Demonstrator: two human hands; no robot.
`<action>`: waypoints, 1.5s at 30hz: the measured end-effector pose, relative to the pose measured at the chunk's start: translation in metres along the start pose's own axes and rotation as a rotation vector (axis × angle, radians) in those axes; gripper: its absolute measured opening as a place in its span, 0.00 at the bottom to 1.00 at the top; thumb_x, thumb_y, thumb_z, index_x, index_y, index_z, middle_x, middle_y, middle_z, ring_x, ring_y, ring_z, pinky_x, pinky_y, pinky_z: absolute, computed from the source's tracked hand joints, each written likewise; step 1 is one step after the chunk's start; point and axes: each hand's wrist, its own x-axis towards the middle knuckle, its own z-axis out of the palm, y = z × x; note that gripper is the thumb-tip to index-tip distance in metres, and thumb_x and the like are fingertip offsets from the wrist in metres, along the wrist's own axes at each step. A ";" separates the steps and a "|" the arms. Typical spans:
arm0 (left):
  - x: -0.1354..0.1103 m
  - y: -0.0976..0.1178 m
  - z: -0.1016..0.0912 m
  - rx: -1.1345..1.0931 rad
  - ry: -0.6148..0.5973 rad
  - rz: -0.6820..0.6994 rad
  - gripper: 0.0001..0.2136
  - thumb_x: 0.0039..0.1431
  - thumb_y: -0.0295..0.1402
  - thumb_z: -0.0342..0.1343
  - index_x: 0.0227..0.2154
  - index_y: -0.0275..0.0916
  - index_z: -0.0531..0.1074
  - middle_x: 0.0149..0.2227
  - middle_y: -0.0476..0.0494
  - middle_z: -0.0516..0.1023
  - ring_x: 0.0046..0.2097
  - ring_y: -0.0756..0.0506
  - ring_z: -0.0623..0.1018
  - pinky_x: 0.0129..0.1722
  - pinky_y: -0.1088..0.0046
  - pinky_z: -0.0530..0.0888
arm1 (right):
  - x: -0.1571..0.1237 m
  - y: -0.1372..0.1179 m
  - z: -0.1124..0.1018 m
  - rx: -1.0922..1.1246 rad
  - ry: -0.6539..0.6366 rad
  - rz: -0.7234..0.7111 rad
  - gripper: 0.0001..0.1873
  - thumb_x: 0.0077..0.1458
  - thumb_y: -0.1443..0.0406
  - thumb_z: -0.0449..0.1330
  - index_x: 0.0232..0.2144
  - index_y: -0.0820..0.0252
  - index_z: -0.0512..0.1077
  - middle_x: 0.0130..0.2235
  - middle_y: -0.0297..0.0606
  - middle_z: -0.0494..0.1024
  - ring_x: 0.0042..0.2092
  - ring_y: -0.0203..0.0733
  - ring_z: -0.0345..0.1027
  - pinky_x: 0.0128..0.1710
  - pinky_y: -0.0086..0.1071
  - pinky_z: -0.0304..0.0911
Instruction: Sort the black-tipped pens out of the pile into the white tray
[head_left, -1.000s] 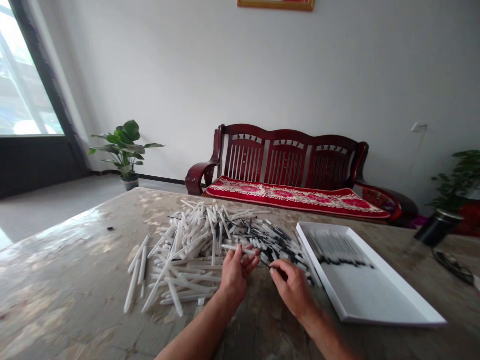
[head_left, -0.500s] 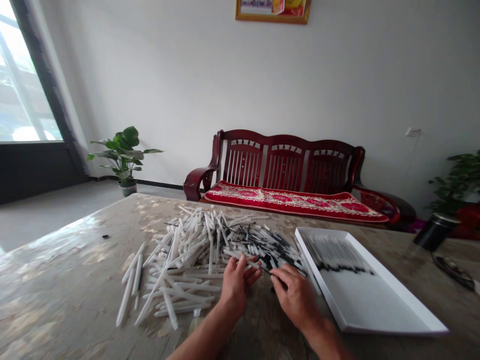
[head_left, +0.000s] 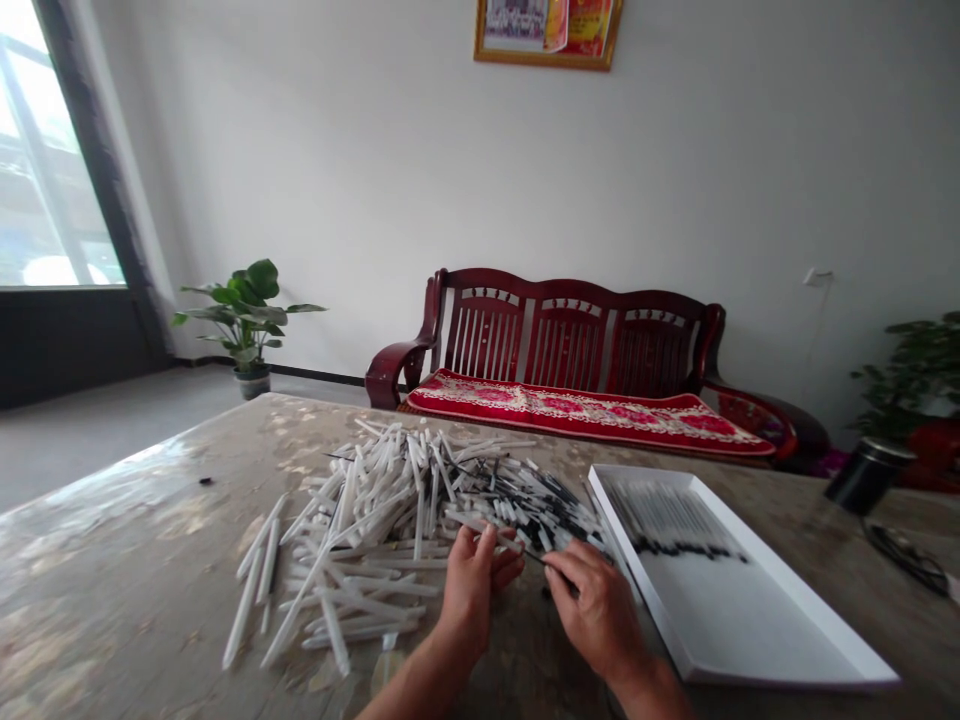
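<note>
Fingers of my left hand [head_left: 471, 590] are closed round a slim white translucent tube [head_left: 510, 544], which points to the right. My right hand [head_left: 604, 610] pinches a thin black stick [head_left: 535, 556], its far end at the tube's right end. Whether the stick sits inside the tube is too small to tell. Beyond and left of my hands lies a loose pile of white tubes [head_left: 375, 510]. Smaller black and white pieces [head_left: 536, 500] are heaped just behind my hands.
To the right stands a shallow white tray [head_left: 765, 620] with a row of black-ended translucent tubes [head_left: 667, 515] at its far end. A black cylinder [head_left: 870, 475] and a dark cable [head_left: 904, 560] are farther right. A wooden bench [head_left: 570, 335] is behind the patterned table [head_left: 97, 560].
The view has tilted up slightly, so everything sits a little lower. Both hands keep their grips, and the tube and stick remain end to end.
</note>
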 end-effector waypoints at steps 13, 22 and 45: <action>-0.010 -0.010 0.001 0.095 -0.209 -0.124 0.19 0.36 0.40 0.73 0.26 0.37 0.72 0.26 0.50 0.77 0.27 0.49 0.78 0.31 0.73 0.76 | -0.004 -0.004 -0.001 0.213 0.093 -0.028 0.10 0.61 0.66 0.51 0.38 0.54 0.73 0.36 0.39 0.75 0.40 0.42 0.70 0.42 0.33 0.65; -0.013 -0.012 0.005 -0.001 -0.256 -0.264 0.14 0.43 0.33 0.71 0.28 0.35 0.71 0.25 0.46 0.79 0.27 0.49 0.79 0.29 0.75 0.78 | 0.004 -0.011 0.019 0.823 0.236 0.471 0.21 0.65 0.53 0.44 0.50 0.53 0.68 0.52 0.39 0.75 0.54 0.43 0.68 0.52 0.36 0.64; 0.004 -0.001 0.005 -0.238 -0.012 -0.182 0.06 0.59 0.18 0.55 0.29 0.34 0.68 0.24 0.44 0.79 0.27 0.50 0.81 0.31 0.77 0.80 | 0.001 0.014 0.021 0.696 0.054 0.574 0.14 0.52 0.54 0.58 0.36 0.57 0.73 0.34 0.41 0.80 0.34 0.48 0.74 0.31 0.36 0.68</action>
